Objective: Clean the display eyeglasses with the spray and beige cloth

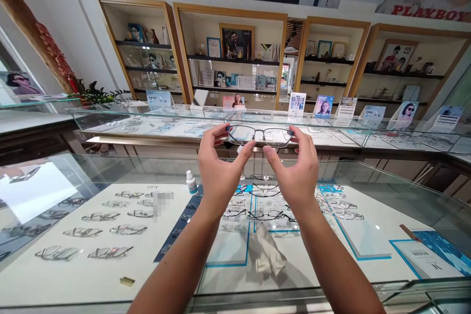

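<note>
Both hands, left hand [218,169] and right hand [299,169], pinch the glasses [259,135] by the rims; below them lie a small bottle [191,182] and a cloth [268,252].

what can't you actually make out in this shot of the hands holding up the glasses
Head view only:
- Glasses: the temples are hidden behind the left hand and right hand; the small tag under the left lens is too small to read.
- White bottle: label too small.
- Cloth on the glass counter: reflections blur its edges.
- Poster faces at the top: blurred, cut by the edge.
</note>
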The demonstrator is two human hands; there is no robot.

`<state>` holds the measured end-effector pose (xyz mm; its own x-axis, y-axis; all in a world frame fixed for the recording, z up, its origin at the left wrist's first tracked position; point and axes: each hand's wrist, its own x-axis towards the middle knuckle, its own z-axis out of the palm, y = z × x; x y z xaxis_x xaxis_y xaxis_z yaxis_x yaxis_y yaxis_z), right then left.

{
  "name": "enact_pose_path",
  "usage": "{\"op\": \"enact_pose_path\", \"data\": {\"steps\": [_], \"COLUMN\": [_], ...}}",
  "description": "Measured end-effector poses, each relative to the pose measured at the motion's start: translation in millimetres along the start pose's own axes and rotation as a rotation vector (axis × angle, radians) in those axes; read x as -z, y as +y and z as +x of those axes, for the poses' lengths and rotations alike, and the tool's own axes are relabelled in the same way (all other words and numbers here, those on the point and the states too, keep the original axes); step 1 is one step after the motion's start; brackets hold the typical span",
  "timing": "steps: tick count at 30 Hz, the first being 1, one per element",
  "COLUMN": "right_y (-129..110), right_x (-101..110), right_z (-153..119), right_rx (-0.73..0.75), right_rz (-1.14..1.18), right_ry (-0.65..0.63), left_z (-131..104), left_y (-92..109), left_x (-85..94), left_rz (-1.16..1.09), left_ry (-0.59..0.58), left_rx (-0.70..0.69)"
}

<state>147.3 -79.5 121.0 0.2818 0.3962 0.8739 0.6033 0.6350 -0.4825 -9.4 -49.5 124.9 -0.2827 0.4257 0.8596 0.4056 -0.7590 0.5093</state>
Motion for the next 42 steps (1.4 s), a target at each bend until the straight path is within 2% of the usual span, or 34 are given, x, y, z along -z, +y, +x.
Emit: {"op": "enact_pose_path", "data": {"steps": [4,10,16,21,27,32,38,42], "right_y": [-18,-13,-9,-8,-6,-5,-1,-2], "right_x": [5,3,4,6,9,12,19,21], "right_z": [11,8,11,11,12,14,18,19], "right_rx": [0.022,0.044,0.041,0.040,0.051,0.022,-0.011,-0.019], "right_rz": [-0.043,-0.060,-0.046,-0.059,-0.124,-0.190,-0.241,-0.263], "right_ry": [0.087,0.069,0.041,0.027,0.010,-0.005,-0.043,-0.068], "left_z": [6,3,9,6,5,5,6,7], "left_y": [16,7,3,5,2,3,3,3], "left_x": [-2.6,0.0,-0.5,0.4,2.3,4.8,6.8,8.0], "left_rz": [-0.027,-0.001,-0.017,-0.040,-0.016,0.001,0.034,0.077], "left_ry": [0.038,0.096,0.106,0.051,-0.005,-0.095,-0.153,-0.151], "left_rx": [-0.042,-0.096,-0.044,0.009,0.008,0.044,0.033,0.007]}}
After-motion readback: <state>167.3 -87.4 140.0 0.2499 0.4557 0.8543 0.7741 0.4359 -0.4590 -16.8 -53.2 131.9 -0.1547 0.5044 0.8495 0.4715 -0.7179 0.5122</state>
